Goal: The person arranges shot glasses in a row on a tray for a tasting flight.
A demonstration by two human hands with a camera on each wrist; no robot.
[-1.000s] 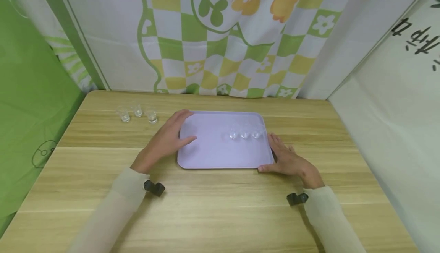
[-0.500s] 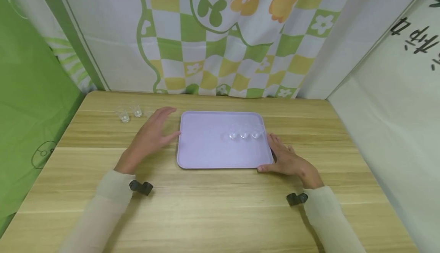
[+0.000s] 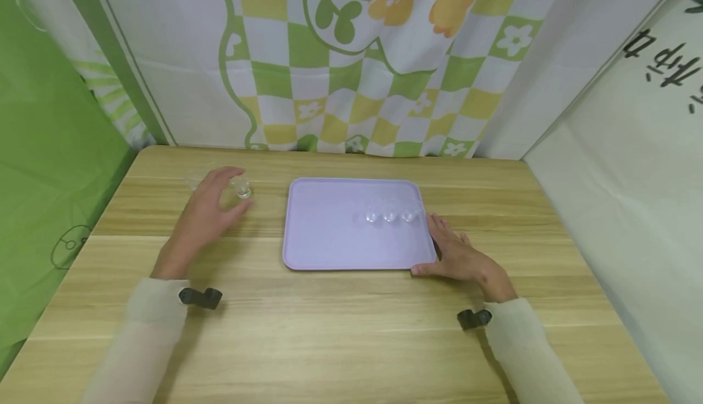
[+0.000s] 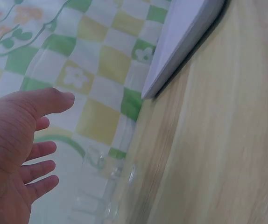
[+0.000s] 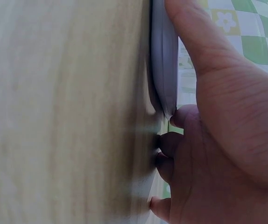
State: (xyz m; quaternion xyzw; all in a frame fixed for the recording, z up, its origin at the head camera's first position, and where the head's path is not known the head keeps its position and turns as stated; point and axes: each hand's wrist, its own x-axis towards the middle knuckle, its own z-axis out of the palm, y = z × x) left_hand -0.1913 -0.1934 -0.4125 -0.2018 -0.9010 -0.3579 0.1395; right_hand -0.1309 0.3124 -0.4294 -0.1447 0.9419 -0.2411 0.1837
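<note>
A light purple tray point(image 3: 324, 239) lies on the wooden table, with three small clear glasses point(image 3: 389, 216) in a row toward its right side. My right hand point(image 3: 464, 257) rests against the tray's front right corner, thumb at the front edge and fingers along the right side. Left of the tray, my left hand point(image 3: 200, 215) is held with thumb and fingers apart and nothing between them. Just beyond its fingertips stands a small clear glass point(image 3: 243, 188). Another glass point(image 3: 191, 179) shows partly behind the hand. In the left wrist view, clear glasses point(image 4: 108, 186) appear beyond the fingers.
The wooden table point(image 3: 351, 331) runs back to a checkered, flowered curtain point(image 3: 351, 111). Green cloth point(image 3: 49, 178) hangs at the left, and a white sheet point(image 3: 631, 166) with black writing is at the right.
My left hand has moved left from the tray's left edge to the glasses on the table, now covering part of them. The right hand and tray stay in place.
</note>
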